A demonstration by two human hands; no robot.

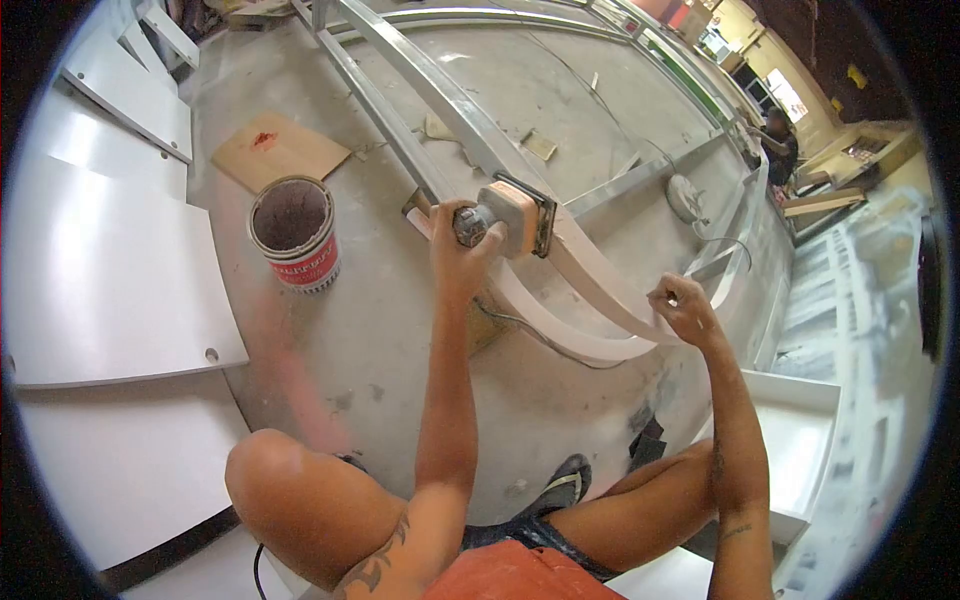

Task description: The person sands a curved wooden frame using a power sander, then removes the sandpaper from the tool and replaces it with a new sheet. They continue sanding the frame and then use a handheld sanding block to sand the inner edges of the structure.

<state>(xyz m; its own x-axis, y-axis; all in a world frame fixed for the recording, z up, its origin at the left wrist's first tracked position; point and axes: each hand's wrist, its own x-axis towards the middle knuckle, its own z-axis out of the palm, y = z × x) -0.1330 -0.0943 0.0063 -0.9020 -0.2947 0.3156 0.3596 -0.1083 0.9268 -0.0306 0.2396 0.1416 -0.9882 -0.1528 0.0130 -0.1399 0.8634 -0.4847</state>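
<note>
My left hand (462,245) is wrapped round the dark rear end of an orange and grey power sander (515,218). The sander's flat pad stands on edge beside the upper part of a curved, pale frame piece (590,275). Near the lower bend of that frame, my right hand (685,308) has its fingers curled together at the frame's edge; what they hold, if anything, is too small to tell. A cable (545,340) runs below the sander along the curve.
An open paint can (297,235) stands left of my left arm, by a brown board (278,150). White panels (130,270) lie at the left. Metal rails (430,85) extend away. A white tray (790,430) is at right. Another person (778,150) is at the far right.
</note>
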